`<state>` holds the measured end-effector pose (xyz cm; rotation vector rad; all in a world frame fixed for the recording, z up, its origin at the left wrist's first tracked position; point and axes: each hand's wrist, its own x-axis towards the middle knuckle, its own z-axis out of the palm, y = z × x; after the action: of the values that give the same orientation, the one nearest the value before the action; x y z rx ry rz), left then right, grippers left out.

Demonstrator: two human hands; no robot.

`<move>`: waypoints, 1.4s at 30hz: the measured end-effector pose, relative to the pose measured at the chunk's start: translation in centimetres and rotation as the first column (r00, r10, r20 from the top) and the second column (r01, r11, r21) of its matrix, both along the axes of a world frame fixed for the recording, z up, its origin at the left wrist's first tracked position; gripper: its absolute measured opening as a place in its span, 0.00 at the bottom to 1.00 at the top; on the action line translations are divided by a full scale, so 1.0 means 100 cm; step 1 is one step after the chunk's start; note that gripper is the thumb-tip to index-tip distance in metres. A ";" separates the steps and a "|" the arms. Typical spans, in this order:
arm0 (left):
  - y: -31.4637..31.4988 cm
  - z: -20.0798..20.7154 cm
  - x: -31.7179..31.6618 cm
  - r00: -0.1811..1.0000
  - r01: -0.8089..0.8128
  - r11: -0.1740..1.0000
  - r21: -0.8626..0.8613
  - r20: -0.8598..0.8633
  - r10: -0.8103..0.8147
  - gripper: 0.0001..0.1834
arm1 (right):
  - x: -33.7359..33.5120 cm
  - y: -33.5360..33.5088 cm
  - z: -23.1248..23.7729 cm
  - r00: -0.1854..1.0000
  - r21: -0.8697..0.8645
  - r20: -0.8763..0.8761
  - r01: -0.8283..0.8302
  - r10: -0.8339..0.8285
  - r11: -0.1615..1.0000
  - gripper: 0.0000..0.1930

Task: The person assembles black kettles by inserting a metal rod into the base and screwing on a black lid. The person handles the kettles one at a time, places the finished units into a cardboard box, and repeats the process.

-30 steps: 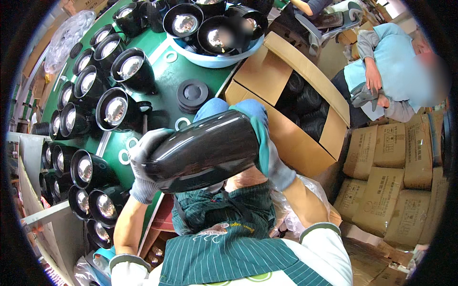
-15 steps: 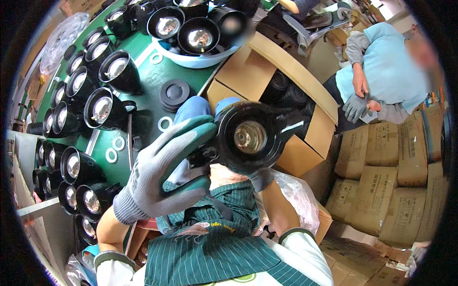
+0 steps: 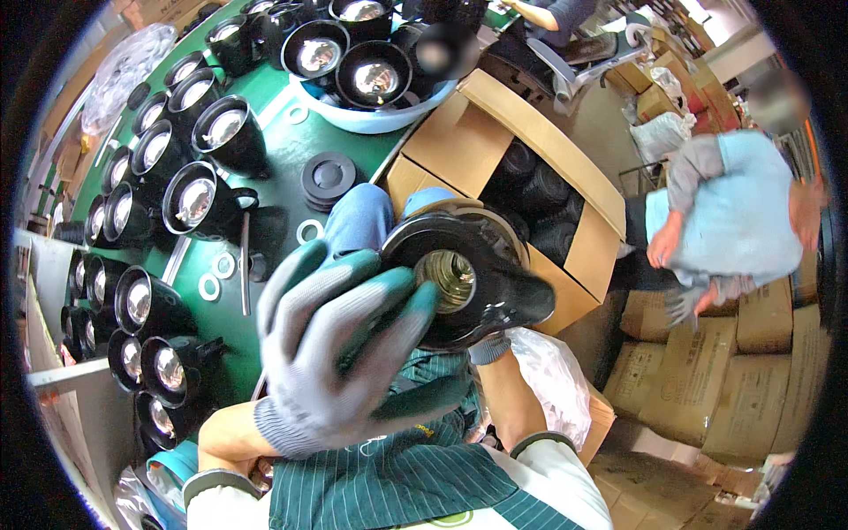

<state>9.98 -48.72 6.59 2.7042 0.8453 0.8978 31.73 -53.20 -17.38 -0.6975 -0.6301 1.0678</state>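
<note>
In front of my lap is a black jug [image 3: 517,287] with a spout, its round mouth and shiny threaded neck facing up toward me and the spout pointing right. My right hand [image 3: 491,348], in a grey glove, holds it from below; the fingers are hidden behind the jug. My left hand [image 3: 331,349] wears a grey glove with green fingertips. Its fingers are stretched out and a little apart, with the fingertips at the left side of the jug's mouth. Whether they touch the rim I cannot tell.
Several black jugs with shiny liners [image 3: 226,132] stand on a green table [image 3: 283,146], beside stacked black lids [image 3: 329,177], white rings [image 3: 224,264] and a thin rod [image 3: 246,274]. More fill a light-blue basin [image 3: 371,119]. An open carton [image 3: 605,243] holds dark parts. A co-worker [image 3: 729,208] stands right, near stacked cartons [image 3: 685,380].
The jug has turned, its spout swinging from upper right toward lower right. My left hand has come from its side nearer the mouth. The co-worker has shifted, a glove now hanging from one hand.
</note>
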 end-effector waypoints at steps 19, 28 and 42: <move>0.055 -0.105 -0.070 0.439 0.644 0.132 -0.754 0.505 0.743 0.44 | -0.021 0.012 0.093 0.874 0.081 0.458 0.143 -0.164 0.986 0.41; 0.072 -0.164 -0.105 0.751 0.268 0.636 -0.724 0.571 0.333 0.26 | -0.013 0.038 0.133 0.354 0.344 0.889 -0.101 -0.289 0.934 0.50; 0.024 -0.235 -0.050 0.875 0.015 0.570 -0.821 0.287 0.391 0.21 | 0.037 0.036 0.129 0.791 -0.244 0.564 -0.116 0.239 0.963 0.38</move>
<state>5.00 -46.32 -16.91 1.5399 1.1037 0.8266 35.45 -49.55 -4.52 -1.1864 -1.1578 1.0959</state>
